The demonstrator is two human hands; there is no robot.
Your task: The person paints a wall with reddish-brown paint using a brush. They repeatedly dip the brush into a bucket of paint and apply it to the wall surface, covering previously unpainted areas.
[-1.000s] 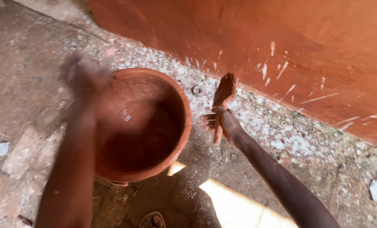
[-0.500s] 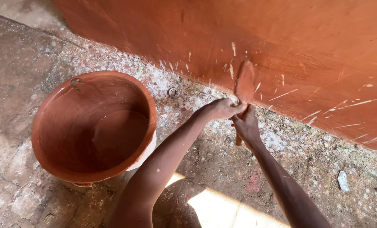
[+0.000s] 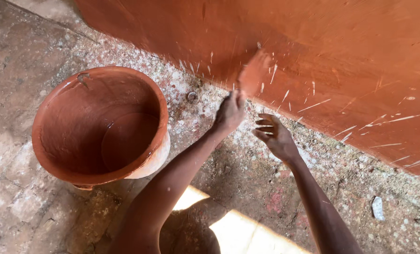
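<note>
Now left hand (image 3: 228,113) grips the brush (image 3: 253,73) on the wall (image 3: 351,51); right hand (image 3: 276,137) open. Long, even strokes work best.

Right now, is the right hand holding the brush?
No: the left hand holds the brush against the orange wall; the right hand is open and empty.

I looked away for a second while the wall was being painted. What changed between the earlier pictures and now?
The left hand left the bucket, took the brush and swept it up the orange wall. The right hand let go and hangs open. The bucket stayed put on the floor.
</note>
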